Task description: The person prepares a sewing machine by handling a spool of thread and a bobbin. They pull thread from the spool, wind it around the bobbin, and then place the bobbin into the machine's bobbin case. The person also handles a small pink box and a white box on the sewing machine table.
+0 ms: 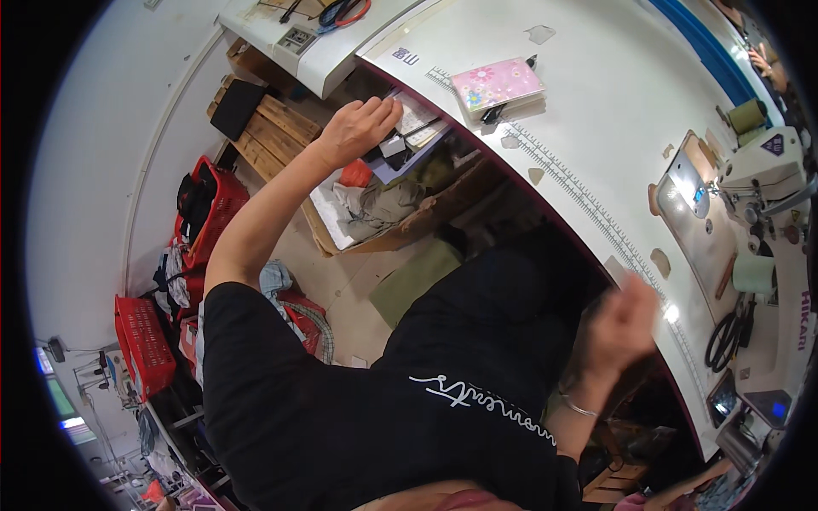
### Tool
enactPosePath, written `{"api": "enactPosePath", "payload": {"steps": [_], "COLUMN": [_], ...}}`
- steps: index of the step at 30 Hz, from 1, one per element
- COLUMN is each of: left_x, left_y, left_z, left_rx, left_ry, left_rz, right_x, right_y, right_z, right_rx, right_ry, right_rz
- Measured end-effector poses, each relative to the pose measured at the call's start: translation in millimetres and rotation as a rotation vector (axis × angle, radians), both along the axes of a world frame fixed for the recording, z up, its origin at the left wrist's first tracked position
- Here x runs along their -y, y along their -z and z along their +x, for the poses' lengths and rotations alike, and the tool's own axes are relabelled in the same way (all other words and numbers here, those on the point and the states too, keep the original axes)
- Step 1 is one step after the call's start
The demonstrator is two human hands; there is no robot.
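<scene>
My left hand reaches out to a shelf under the white table. Its curled fingers rest on a stack of papers and a small dark object; whether it grips anything is hidden. My right hand is blurred at the table's near edge, fingers curled, with nothing visible in it and a thin bracelet on the wrist. A pink flowered notebook lies on the table just past my left hand. A measuring tape strip runs along the table edge.
A white sewing machine stands at the right, with green thread spools and black scissors near it. Below the table are a cardboard box of cloth, a green cushion, a wooden pallet and red baskets.
</scene>
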State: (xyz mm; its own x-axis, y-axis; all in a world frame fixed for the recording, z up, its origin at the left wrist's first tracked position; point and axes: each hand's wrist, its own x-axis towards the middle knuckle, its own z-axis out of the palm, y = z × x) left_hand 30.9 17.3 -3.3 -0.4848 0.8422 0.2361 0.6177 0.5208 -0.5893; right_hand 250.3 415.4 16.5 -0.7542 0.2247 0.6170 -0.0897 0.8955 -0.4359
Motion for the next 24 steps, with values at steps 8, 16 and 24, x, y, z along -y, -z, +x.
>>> {"api": "enactPosePath", "payload": {"steps": [8, 16, 24], "left_x": [-4.9, 10.6, 31.0], "left_y": [-2.6, 0.2, -5.9], "left_z": [-0.5, 0.1, 10.8], "left_rx": [0.03, 0.005, 0.022], "left_ry": [-0.009, 0.04, 0.013], "left_rz": [0.102, 0.148, 0.248], "right_x": [184.6, 223.9, 207.8], "right_y": [39.9, 41.4, 38.2], "right_z": [-137.2, -167.3, -156.3], "right_rx": [-0.068, 0.094, -0.17], "right_ry": [-0.775, -0.698, -0.788], "right_rz": [0.063, 0.307, 0.185]}}
